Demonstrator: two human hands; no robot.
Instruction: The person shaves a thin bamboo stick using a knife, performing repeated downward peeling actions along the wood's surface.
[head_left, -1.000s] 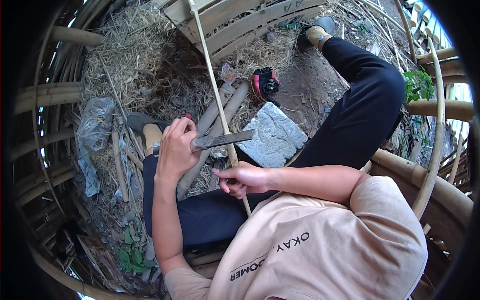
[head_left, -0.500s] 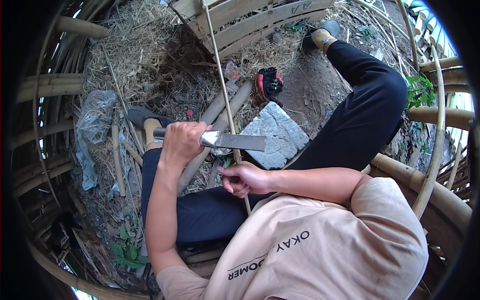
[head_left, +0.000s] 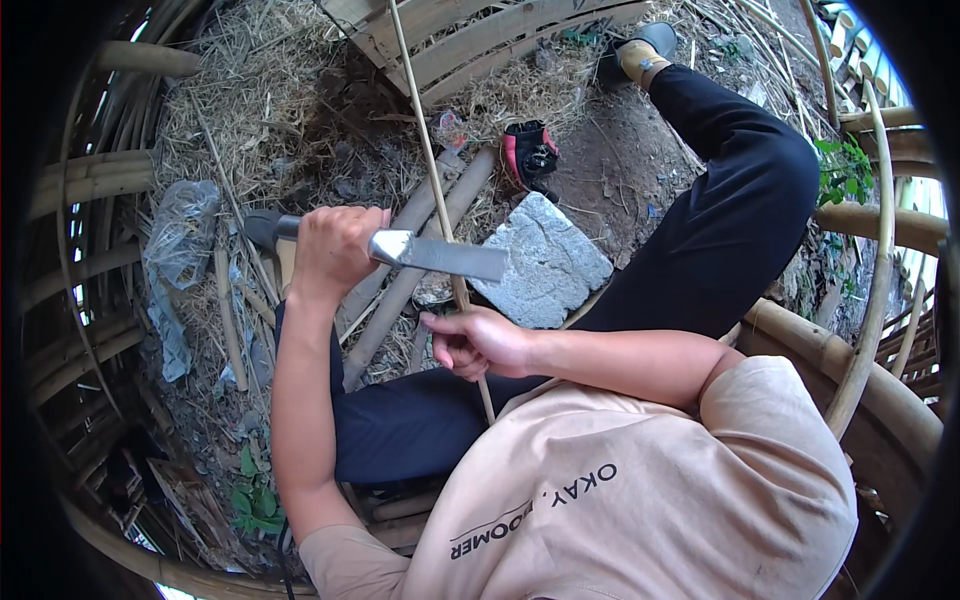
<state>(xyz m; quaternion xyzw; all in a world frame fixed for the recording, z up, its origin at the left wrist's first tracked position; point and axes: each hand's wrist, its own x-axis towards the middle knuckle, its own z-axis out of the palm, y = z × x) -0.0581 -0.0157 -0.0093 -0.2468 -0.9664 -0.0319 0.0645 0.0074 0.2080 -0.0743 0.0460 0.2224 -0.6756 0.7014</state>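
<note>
The blade [head_left: 455,259] has shifted leftward: broad, grey, apparently square-ended.

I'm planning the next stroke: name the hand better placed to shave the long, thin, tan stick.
Probably the left hand: it grips the flat, silver metal knife across the stick, which the right hand holds.

We are counting one square-ended knife [head_left: 455,259], one long slender stick [head_left: 422,130], one rough grey stone slab [head_left: 545,260] and one slatted wooden crate [head_left: 500,45]. On the ground [head_left: 612,165] we are seeing two thick poles [head_left: 390,318], one clear plastic bag [head_left: 185,235], and one red-and-black object [head_left: 514,157] of unclear kind. We are also finding two dark shoes [head_left: 656,40].
</note>
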